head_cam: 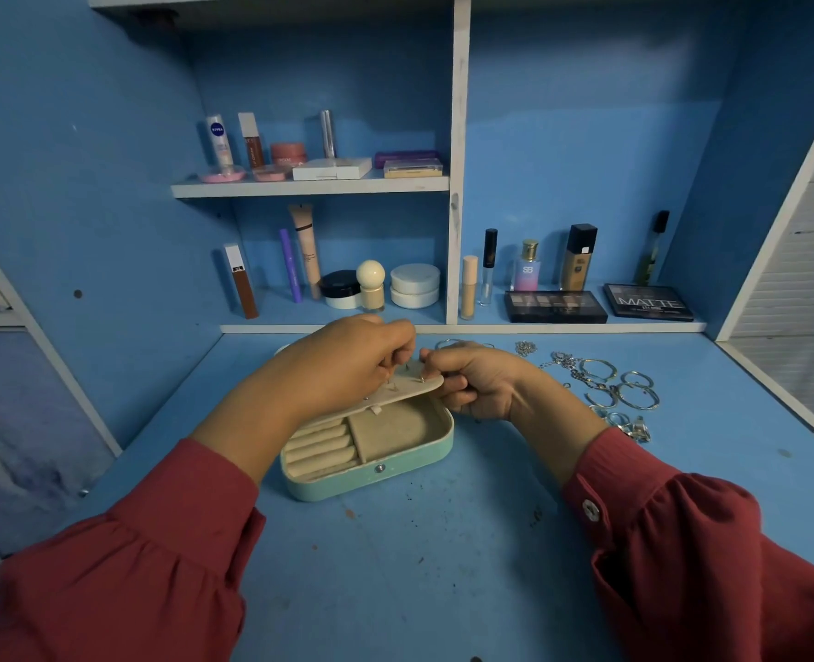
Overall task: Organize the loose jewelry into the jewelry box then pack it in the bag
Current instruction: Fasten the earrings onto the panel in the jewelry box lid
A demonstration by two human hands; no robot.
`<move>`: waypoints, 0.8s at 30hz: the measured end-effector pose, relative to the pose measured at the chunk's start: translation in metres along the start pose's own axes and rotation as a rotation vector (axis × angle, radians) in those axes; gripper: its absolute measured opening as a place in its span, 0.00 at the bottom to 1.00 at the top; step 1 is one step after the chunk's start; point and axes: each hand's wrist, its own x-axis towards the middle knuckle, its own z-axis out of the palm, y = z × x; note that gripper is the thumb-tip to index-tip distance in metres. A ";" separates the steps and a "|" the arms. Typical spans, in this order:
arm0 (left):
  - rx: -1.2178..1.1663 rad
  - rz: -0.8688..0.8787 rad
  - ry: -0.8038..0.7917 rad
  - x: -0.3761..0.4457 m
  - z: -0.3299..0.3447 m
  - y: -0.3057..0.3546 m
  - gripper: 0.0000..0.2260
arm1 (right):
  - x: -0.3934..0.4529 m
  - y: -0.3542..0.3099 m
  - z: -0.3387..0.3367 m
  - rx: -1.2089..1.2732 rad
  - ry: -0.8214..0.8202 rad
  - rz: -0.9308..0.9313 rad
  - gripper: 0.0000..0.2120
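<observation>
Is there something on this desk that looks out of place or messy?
Yes. Loose jewelry lies scattered on the desk right of the open jewelry box, not yet sorted. The desk surface also shows dark specks and scuffs.

left hand (pixel 347 365) fingers pinched, right hand (pixel 472 384) curled

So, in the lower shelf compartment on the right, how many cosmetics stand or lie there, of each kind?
Eyeshadow palettes: 2
Perfume bottle: 1
Foundation bottle: 1
Slim tubes: 3
Total: 7
</observation>
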 end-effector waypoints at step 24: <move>0.132 0.049 -0.056 0.000 0.000 0.006 0.07 | 0.000 0.000 0.000 -0.045 -0.012 0.000 0.10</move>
